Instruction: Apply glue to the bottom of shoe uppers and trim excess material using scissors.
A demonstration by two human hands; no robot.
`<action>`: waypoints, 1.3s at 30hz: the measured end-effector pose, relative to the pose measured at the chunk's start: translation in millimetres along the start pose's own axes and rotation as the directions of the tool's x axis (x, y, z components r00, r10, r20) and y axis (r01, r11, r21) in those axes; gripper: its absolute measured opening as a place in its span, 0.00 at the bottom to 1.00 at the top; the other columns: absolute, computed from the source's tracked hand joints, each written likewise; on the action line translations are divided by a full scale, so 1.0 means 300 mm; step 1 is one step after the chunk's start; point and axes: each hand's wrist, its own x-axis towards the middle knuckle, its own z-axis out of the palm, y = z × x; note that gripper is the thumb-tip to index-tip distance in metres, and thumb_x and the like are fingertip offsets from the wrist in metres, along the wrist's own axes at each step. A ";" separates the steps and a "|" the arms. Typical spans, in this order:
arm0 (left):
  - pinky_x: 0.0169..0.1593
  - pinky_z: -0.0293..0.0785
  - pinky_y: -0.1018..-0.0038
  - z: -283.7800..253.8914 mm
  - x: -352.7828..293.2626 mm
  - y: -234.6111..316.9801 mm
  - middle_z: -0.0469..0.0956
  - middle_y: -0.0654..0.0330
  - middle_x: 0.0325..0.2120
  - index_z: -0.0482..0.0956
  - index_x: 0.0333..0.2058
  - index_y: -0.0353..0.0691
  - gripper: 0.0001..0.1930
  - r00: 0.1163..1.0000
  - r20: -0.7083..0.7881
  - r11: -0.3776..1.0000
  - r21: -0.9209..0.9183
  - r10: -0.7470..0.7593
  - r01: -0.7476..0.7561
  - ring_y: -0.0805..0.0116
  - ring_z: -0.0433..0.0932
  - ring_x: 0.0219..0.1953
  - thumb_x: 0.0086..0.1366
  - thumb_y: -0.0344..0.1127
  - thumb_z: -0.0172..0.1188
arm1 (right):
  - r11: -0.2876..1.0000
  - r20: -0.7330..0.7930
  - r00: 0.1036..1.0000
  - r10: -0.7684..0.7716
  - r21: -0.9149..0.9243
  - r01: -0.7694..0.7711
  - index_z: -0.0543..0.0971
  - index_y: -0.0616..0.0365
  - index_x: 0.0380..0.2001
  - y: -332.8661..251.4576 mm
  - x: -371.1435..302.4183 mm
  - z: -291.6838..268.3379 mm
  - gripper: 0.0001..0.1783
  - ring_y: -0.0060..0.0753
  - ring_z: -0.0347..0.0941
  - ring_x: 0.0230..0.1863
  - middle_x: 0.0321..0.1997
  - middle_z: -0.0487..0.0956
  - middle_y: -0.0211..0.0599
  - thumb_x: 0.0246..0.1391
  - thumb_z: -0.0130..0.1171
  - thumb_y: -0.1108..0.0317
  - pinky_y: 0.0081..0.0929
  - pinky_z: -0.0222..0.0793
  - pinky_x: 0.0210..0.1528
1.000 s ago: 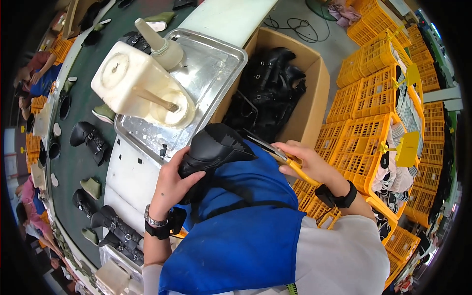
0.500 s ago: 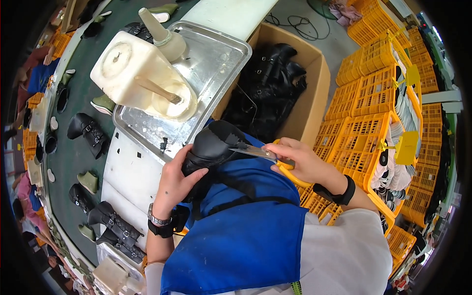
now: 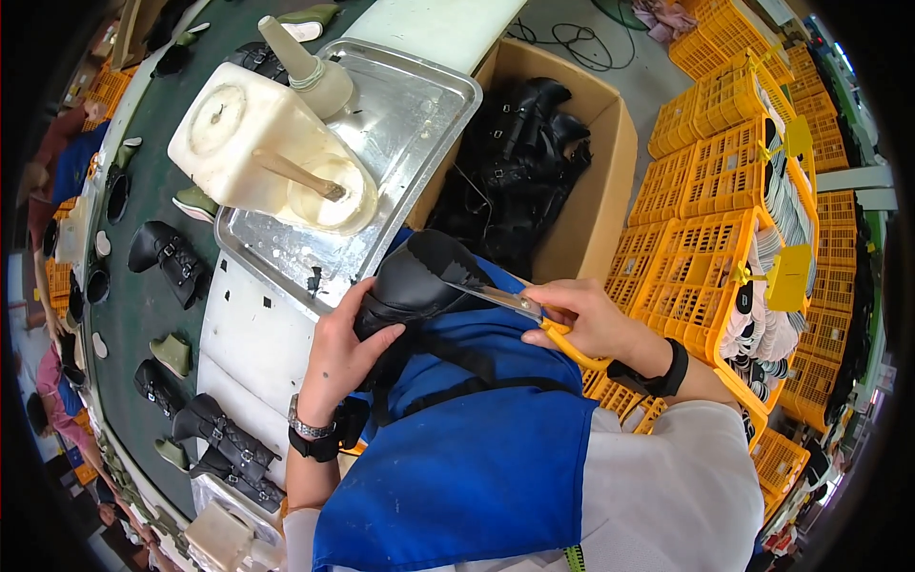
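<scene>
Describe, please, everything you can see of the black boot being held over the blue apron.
The black boot looks like smooth, matte leather, with its round opening facing up and right. It lies tilted above the blue apron. The left hand grips it from below, and the blades of the yellow-handled scissors, held in the right hand, meet its rim.

Stacked orange crates [image 3: 724,219] stand right of an open cardboard box [image 3: 610,181] on grey floor [image 3: 610,57]; a dark green conveyor [image 3: 143,296] curves left.

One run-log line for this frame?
left hand: grips black boot | right hand: yellow-handled scissors at boot opening | behind: metal tray
</scene>
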 end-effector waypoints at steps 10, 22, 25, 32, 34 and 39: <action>0.36 0.72 0.72 0.016 -0.006 0.037 0.77 0.46 0.30 0.67 0.47 0.31 0.27 0.985 -0.081 0.980 0.140 0.156 -0.143 0.54 0.78 0.33 0.47 0.27 0.65 | 0.993 -0.027 1.000 -0.008 -0.114 0.005 0.73 0.53 0.44 -0.024 0.007 -0.010 0.25 0.38 0.72 0.28 0.30 0.74 0.36 0.40 0.67 0.64 0.26 0.69 0.29; 0.40 0.72 0.72 0.018 -0.007 0.038 0.77 0.47 0.32 0.68 0.47 0.31 0.27 0.993 -0.105 0.985 0.169 0.062 -0.044 0.58 0.79 0.36 0.47 0.26 0.65 | 0.989 -0.022 0.998 0.053 -0.137 -0.056 0.75 0.53 0.40 0.005 -0.042 -0.016 0.20 0.28 0.62 0.18 0.19 0.69 0.32 0.40 0.67 0.65 0.18 0.59 0.22; 0.40 0.72 0.72 0.022 -0.010 0.045 0.77 0.47 0.32 0.68 0.47 0.31 0.27 0.993 -0.104 0.985 0.166 0.062 -0.045 0.58 0.79 0.36 0.47 0.26 0.65 | 0.966 -0.321 0.914 0.247 0.151 -0.208 0.73 0.60 0.43 0.062 -0.041 -0.032 0.22 0.12 0.60 0.26 0.24 0.67 0.18 0.44 0.65 0.67 0.15 0.58 0.26; 0.33 0.73 0.71 -0.017 -0.010 0.032 0.76 0.45 0.27 0.67 0.47 0.32 0.27 0.965 -0.181 0.972 0.173 0.189 -0.158 0.50 0.78 0.31 0.47 0.28 0.66 | 0.915 -0.435 0.805 0.404 0.187 -0.358 0.69 0.59 0.49 0.330 0.083 -0.239 0.24 0.16 0.61 0.23 0.24 0.69 0.23 0.46 0.59 0.73 0.14 0.58 0.26; 0.35 0.73 0.72 -0.066 -0.040 0.032 0.77 0.45 0.28 0.67 0.47 0.33 0.27 0.955 -0.243 0.981 0.129 0.170 -0.142 0.53 0.79 0.32 0.47 0.27 0.65 | 0.937 -0.522 0.851 0.057 -0.266 -0.226 0.69 0.56 0.50 0.386 0.174 -0.286 0.28 0.30 0.67 0.24 0.25 0.72 0.33 0.42 0.62 0.72 0.23 0.64 0.30; 0.46 0.69 0.74 -0.223 -0.298 -0.005 0.76 0.51 0.37 0.61 0.52 0.28 0.29 0.811 -0.578 0.992 -0.128 -0.090 0.019 0.66 0.75 0.41 0.49 0.22 0.59 | 0.893 -0.358 0.929 0.093 -0.383 -0.237 0.70 0.49 0.47 0.300 0.576 -0.371 0.25 0.44 0.73 0.32 0.30 0.74 0.46 0.40 0.54 0.73 0.33 0.68 0.36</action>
